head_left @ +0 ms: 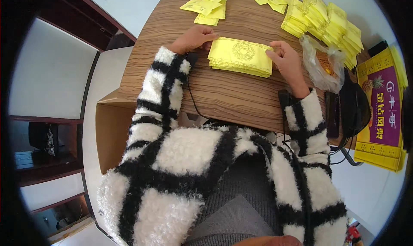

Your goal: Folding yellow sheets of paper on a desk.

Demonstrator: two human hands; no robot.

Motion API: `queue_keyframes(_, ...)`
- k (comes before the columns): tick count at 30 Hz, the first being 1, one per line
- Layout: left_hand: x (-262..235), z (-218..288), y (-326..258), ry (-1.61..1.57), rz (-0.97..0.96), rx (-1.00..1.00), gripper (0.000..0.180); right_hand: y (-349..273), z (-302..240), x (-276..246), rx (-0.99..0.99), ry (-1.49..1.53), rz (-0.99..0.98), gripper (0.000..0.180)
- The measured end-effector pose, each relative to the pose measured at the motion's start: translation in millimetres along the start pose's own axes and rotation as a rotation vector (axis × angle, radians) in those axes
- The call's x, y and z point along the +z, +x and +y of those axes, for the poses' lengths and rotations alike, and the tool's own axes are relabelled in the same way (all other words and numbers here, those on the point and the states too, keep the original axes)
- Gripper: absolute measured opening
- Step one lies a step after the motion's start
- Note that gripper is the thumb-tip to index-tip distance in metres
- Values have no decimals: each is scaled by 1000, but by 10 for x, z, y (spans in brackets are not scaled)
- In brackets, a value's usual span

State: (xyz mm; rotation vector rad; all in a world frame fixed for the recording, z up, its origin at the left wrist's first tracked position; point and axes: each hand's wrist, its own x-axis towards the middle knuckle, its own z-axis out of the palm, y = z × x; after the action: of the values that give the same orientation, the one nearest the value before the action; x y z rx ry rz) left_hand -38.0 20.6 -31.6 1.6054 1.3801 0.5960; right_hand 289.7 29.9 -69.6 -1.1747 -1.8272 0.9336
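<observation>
A neat pile of flat yellow printed packets (241, 59) lies on the wood-grain table in front of me. The uppermost one carries a round ornamental pattern. My left hand (195, 39) has its thumb and fingers closed at the pile's upper left corner. At the right end, my right hand (287, 62) pinches the upper right corner between thumb and bent forefinger. Whether each pinch takes in one packet or several cannot be made out.
More yellow packets (206, 5) lie loosely at the far left, with bundled stacks (322, 18) at the far right. A clear plastic bag (322, 63) with orange contents sits near my right hand. Beyond it stands a yellow and purple carton (380, 110). A cardboard box (114, 130) is at lower left.
</observation>
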Motion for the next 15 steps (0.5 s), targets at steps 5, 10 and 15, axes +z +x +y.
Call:
queue_keyframes(5, -9, -6, 15, -11, 23, -91, 31, 3, -80, -19, 38, -31, -7, 29)
queue_keyframes(10, -13, -32, -47, -32, 37, -52, 32, -29, -152, -41, 20, -50, -21, 29)
queue_keyframes(15, -177, 125, -90, -70, 49, -42, 29, -31, -262, -147, 8, -54, 42, 26)
